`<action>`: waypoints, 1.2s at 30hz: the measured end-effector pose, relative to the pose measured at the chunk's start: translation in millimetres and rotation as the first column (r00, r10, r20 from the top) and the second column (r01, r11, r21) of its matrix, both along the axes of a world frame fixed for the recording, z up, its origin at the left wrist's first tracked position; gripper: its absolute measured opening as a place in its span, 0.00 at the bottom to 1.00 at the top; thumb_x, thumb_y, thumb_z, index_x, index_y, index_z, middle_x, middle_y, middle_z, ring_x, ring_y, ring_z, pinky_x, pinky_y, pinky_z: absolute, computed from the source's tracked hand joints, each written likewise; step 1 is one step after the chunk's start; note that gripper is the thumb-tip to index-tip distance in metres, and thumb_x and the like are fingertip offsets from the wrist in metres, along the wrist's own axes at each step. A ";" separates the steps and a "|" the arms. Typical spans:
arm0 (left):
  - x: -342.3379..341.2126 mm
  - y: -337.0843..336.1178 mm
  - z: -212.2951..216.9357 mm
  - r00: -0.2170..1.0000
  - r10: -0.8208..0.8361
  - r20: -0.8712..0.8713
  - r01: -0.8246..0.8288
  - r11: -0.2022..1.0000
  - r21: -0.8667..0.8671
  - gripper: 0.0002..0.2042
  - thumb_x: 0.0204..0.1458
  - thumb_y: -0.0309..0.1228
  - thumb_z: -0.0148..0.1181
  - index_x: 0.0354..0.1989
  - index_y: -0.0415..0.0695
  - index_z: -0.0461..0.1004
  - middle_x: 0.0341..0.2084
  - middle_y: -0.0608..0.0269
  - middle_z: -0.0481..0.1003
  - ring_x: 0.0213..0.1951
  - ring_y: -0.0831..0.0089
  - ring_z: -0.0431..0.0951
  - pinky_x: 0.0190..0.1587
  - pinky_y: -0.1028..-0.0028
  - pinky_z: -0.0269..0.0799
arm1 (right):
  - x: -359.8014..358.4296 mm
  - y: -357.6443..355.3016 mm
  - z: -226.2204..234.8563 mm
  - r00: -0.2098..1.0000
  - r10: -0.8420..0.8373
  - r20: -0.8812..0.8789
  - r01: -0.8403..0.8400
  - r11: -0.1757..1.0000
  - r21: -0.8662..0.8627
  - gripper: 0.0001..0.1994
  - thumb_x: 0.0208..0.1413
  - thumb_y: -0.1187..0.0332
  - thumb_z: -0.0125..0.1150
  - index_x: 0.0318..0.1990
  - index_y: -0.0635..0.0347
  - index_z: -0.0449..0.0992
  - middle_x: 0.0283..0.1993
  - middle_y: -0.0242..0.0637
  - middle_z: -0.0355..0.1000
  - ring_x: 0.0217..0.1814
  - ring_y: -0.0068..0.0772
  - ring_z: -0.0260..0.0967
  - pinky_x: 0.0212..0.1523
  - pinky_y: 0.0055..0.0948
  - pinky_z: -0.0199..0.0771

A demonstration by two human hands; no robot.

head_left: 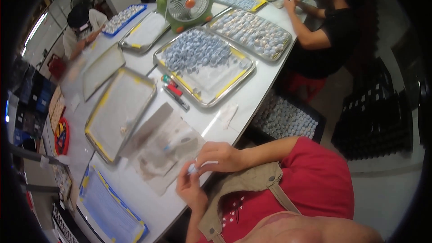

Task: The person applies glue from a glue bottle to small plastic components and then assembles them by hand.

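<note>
My left hand (191,190) pinches a small pale-blue rounded piece (192,168) between thumb and fingertips at the table's near edge. Close against it, my right hand (221,156) is closed, and a thin white strip (209,163) sticks out from its fingers. Whether the strip is paper, cloth or a tool cannot be made out. Just beyond both hands lies a stained brownish sheet (153,135) with a small blue bit on it. Farther off, a metal tray (216,81) carries a heap of similar pale-blue pieces.
A nearly bare metal tray (96,121) and a blue tray (112,207) lie on the left. Past a red-and-black cutter (175,91) are more filled trays and a green fan (189,3). A co-worker (330,31) sits at right, above a black crate (315,123) of pieces.
</note>
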State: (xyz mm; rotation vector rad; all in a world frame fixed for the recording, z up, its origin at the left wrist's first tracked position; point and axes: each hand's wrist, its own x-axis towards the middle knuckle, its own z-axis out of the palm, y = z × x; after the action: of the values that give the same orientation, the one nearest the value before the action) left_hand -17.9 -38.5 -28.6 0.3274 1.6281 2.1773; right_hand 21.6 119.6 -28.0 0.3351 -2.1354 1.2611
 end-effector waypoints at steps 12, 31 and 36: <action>3.5 -4.7 0.9 0.998 0.020 0.057 -0.028 0.989 0.148 0.17 0.53 0.28 0.55 0.48 0.34 0.65 0.38 0.55 0.72 0.35 0.73 0.73 0.38 0.80 0.69 | -25.1 70.5 74.5 0.860 -0.269 -0.433 0.360 0.922 0.143 0.24 0.43 0.73 0.64 0.52 0.56 0.68 0.23 0.29 0.72 0.24 0.28 0.70 0.29 0.29 0.68; 8.1 -0.7 -1.5 0.998 -0.064 0.030 0.059 0.990 0.130 0.17 0.54 0.26 0.53 0.52 0.37 0.63 0.44 0.55 0.70 0.39 0.73 0.74 0.38 0.83 0.71 | -2.7 16.4 -1.6 0.915 0.318 0.247 -0.219 0.908 -0.357 0.21 0.51 0.68 0.58 0.53 0.62 0.66 0.46 0.37 0.69 0.46 0.25 0.66 0.44 0.23 0.65; 12.1 3.8 1.2 0.999 -0.047 0.007 0.047 0.997 0.056 0.18 0.53 0.29 0.55 0.51 0.35 0.64 0.42 0.58 0.71 0.42 0.75 0.72 0.42 0.79 0.68 | 0.0 7.4 -3.4 0.848 0.462 0.258 -0.311 0.830 -0.463 0.21 0.51 0.68 0.58 0.53 0.61 0.65 0.49 0.39 0.68 0.49 0.28 0.65 0.48 0.25 0.65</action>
State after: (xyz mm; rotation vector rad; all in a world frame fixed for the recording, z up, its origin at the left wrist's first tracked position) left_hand -5.8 -34.7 -27.4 0.3687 1.5421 2.1893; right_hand 21.7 126.9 -31.4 0.4020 -2.0796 2.1135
